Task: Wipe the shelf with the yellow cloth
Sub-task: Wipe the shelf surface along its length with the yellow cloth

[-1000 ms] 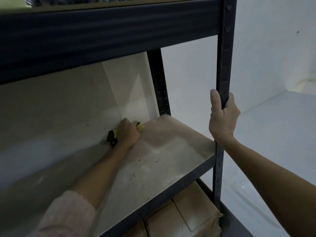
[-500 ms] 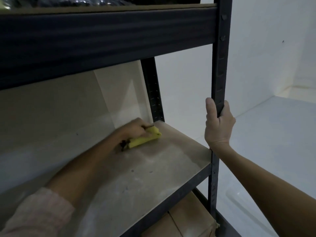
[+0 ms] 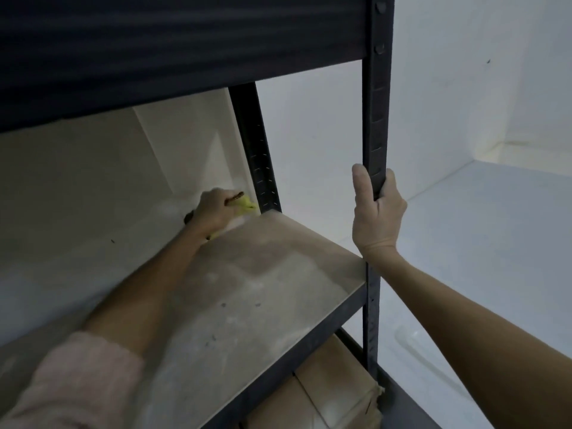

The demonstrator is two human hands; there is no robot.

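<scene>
My left hand (image 3: 213, 212) is closed on the yellow cloth (image 3: 246, 206) and presses it into the far right corner of the pale shelf board (image 3: 272, 280), beside the rear upright. Most of the cloth is hidden under the hand; a yellow edge pokes out to the right and a dark trim shows on its left. My right hand (image 3: 376, 212) grips the dark front upright post (image 3: 376, 119) of the rack, a little above the board's front right corner.
A dark beam of the shelf above (image 3: 185, 48) hangs low over the opening. The rear upright (image 3: 258, 156) stands by the cloth. Brown cardboard boxes (image 3: 328, 394) lie on the level below. A white wall and pale floor (image 3: 483, 258) lie to the right.
My left hand slid the cloth rightward along the back of the board, from the middle rear into the far right corner. My right hand kept its hold on the post.
</scene>
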